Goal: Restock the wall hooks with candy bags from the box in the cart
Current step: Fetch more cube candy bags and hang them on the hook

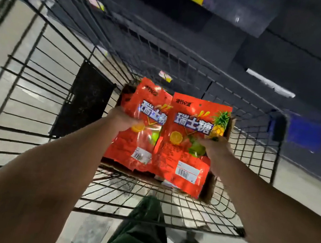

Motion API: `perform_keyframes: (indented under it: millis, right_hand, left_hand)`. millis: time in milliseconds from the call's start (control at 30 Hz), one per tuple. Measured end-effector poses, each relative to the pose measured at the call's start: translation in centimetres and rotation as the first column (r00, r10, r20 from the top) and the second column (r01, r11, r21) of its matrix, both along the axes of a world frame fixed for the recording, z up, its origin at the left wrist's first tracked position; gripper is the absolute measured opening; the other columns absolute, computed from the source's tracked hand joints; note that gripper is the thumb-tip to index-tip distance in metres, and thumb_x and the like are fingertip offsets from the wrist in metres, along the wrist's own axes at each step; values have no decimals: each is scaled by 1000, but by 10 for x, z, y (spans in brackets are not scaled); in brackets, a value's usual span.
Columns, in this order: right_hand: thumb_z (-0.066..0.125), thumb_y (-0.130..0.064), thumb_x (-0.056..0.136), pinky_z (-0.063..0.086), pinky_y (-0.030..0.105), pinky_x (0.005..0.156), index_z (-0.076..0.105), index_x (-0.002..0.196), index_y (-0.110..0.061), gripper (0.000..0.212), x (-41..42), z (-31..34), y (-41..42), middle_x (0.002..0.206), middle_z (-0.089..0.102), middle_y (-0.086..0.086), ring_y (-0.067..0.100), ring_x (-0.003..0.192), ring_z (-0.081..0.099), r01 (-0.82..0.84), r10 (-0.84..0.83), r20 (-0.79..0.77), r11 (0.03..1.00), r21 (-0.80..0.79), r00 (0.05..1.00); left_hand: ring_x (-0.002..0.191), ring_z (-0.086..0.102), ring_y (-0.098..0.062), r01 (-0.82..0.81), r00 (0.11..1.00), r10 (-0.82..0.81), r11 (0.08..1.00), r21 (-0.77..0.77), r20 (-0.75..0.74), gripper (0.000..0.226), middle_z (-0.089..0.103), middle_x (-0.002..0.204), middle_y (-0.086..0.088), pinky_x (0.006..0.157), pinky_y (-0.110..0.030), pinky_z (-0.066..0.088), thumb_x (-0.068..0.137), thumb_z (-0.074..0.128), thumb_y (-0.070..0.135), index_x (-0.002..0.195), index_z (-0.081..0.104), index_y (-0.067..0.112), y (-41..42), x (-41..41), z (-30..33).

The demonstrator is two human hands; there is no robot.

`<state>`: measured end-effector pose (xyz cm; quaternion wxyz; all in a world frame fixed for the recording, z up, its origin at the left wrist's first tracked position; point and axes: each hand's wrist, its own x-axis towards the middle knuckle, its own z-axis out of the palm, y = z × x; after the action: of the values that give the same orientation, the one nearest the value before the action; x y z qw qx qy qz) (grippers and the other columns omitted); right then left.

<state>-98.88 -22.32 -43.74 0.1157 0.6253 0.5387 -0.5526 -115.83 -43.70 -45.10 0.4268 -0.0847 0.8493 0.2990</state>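
Note:
Over the black wire cart (41, 85) I hold two red candy bags side by side. My left hand (123, 120) grips the left bag (142, 139) at its left edge. The right bag (188, 146), printed with a pineapple and citrus fruit, is gripped at its right edge by my right hand (217, 149). Under the bags sits the brown cardboard box (211, 184) in the cart's basket, mostly hidden by them. No wall hooks are visible.
Dark store shelving (249, 57) with small price tags runs across the far side and right. A black panel (86, 105) leans inside the cart at left. Pale floor lies on both sides. My legs in dark trousers (150, 235) stand behind the cart.

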Motion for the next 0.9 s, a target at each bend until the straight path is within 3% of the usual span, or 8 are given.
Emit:
perform_keyframes:
  millis: [100, 167, 267, 367, 467, 567, 700, 900]
  right_hand:
    - [83, -22, 75, 58, 56, 82, 64, 101, -17, 33, 29, 30, 27, 97, 71, 11, 35, 90, 70, 33, -32, -103, 999, 3, 994]
    - [78, -12, 80, 59, 57, 78, 65, 95, -12, 20, 56, 52, 48, 90, 72, 13, 31, 79, 72, 72, -73, -216, 997, -13, 974]
    - [64, 4, 88, 61, 34, 53, 65, 91, 0, 5, 107, 89, 85, 77, 65, 16, 18, 50, 67, 180, -175, -406, 983, -25, 897]
    - [65, -1, 90, 52, 24, 41, 65, 93, -7, 6, 179, 130, 126, 68, 66, 8, 19, 50, 63, 312, -249, -507, 949, 40, 825]
    - [70, -11, 89, 57, 26, 52, 64, 83, -13, 8, 272, 170, 170, 73, 69, 5, 19, 63, 66, 456, -328, -572, 885, 93, 752]
    - [76, -25, 84, 60, 52, 81, 69, 93, -11, 18, 381, 200, 209, 96, 73, 16, 31, 83, 71, 579, -384, -609, 800, 155, 694]
    - [71, -20, 90, 59, 50, 80, 67, 95, -15, 7, 516, 236, 241, 88, 73, 11, 27, 72, 69, 743, -485, -658, 647, 172, 575]
    - [71, -26, 89, 58, 52, 85, 67, 104, -17, 18, 661, 246, 276, 103, 73, 12, 31, 88, 71, 895, -598, -688, 409, 179, 411]
  left_hand:
    - [106, 65, -24, -14, 1000, 16, 992, 129, -18, 45, 68, 112, -10, 90, -32, 48, 83, 81, 16, 124, 68, 4, 21, 15, 34]
    - [89, 72, -19, 24, 999, -13, 966, 256, -41, 24, 75, 91, -5, 97, -39, 50, 77, 82, 10, 101, 79, 12, 45, 29, 54]
    - [67, 69, -15, 26, 999, -11, 907, 421, -39, 15, 76, 70, 4, 98, -49, 51, 83, 76, 4, 90, 79, 18, 101, 63, 88]
    - [67, 66, -21, 57, 998, -29, 851, 522, -61, 6, 73, 64, 2, 82, -42, 55, 82, 79, 11, 79, 75, 14, 171, 123, 130]
    - [90, 71, -28, 107, 994, -69, 812, 574, -88, 37, 78, 90, -11, 92, -50, 56, 61, 93, 33, 89, 77, 14, 246, 201, 158]
    - [101, 72, -32, 199, 979, -178, 748, 633, -96, 62, 76, 106, -12, 95, -59, 54, 55, 90, 51, 104, 72, 17, 331, 282, 163]
    - [99, 72, -31, 342, 925, -360, 642, 687, -124, 57, 75, 108, -11, 95, -55, 55, 70, 87, 45, 115, 67, 15, 414, 420, 208]
    - [96, 73, -33, 460, 828, -543, 515, 723, -140, 43, 76, 105, -13, 94, -58, 55, 79, 84, 33, 114, 68, 14, 511, 562, 230]
